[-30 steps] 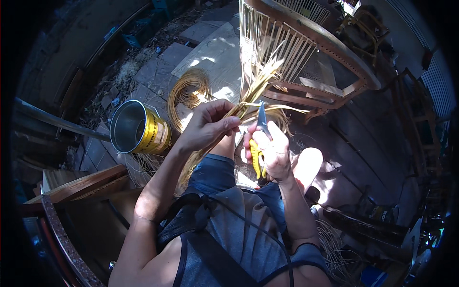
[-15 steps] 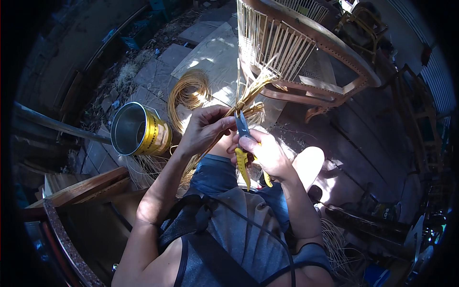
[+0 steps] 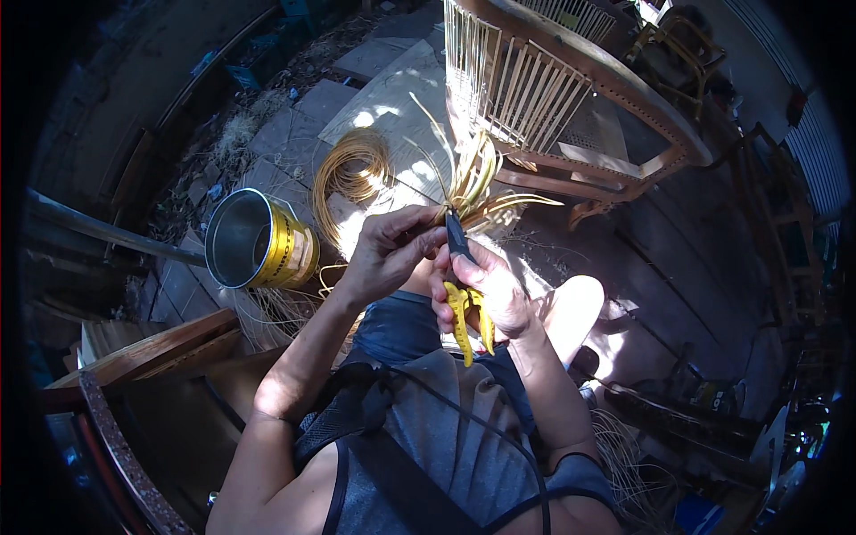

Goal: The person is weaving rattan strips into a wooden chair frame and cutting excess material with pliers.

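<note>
My left hand is closed, thumb and fingers pinching a bundle of cane strips near where it is gathered. The strips' loose ends fan out beyond my fingers. Yellow-handled shears are gripped in my right hand, with the handles pressed near each other. Their dark blades lie together, tips touching the gathered part of the bundle right beside my left fingertips. Whether a strand sits between the blades cannot be made out.
Ahead on the right stands a wooden chair frame with cane strands across its back. A coil of cane lies on the floor by a yellow metal bucket. Wooden boards are at the left, loose strands at the lower right.
The shears' blades and handles have come together. The bundle's tied-looking ends have loosened and spread apart, some strips reaching right. Both hands have stayed nearly in place.
</note>
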`<state>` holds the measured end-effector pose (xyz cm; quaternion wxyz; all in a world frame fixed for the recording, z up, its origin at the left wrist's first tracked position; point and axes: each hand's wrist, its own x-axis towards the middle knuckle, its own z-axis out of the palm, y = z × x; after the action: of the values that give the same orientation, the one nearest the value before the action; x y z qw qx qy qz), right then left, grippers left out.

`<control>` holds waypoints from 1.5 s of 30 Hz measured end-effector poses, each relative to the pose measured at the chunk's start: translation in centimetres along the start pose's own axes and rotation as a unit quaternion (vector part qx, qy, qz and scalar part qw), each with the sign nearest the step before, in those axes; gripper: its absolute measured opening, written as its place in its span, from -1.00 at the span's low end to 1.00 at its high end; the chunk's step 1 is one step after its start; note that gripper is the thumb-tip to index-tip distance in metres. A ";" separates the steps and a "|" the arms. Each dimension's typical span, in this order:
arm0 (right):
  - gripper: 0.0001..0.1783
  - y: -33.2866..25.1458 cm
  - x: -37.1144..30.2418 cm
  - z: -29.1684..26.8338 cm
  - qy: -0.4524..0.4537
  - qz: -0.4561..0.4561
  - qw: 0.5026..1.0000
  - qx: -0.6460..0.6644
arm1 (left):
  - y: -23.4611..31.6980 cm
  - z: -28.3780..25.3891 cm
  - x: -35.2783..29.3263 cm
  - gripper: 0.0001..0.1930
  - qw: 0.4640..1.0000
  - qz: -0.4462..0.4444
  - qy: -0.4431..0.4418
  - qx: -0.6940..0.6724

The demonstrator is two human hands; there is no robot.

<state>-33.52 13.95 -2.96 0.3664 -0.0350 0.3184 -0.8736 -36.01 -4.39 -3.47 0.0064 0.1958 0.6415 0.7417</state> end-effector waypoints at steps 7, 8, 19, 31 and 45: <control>-0.74 -0.1 -0.4 1.1 0.063 -0.067 0.989 -0.113 | -0.6 -1.1 -0.2 -0.76 0.997 -0.053 -0.004 -0.049; -0.74 0.0 -0.5 1.0 0.077 -0.096 0.987 -0.107 | 0.0 -1.2 0.0 -0.76 0.997 -0.070 -0.013 -0.043; -0.66 -1.9 -0.6 1.5 0.069 -0.042 0.955 -0.285 | 0.0 -1.0 0.6 -0.82 0.997 -0.064 0.005 -0.034; -0.72 -1.1 -0.2 0.6 0.096 -0.050 0.984 -0.144 | 0.3 -0.6 0.0 -0.80 0.995 -0.089 -0.029 -0.021; -0.62 -4.2 -1.5 -2.7 0.243 -0.368 0.895 -0.071 | 0.9 -1.7 1.2 -0.73 0.983 -0.183 -0.010 -0.016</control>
<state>-35.85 18.55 -2.38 -0.0735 0.0372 0.4230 -0.9024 -37.39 -5.88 -2.45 0.1516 0.0820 0.6542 0.7364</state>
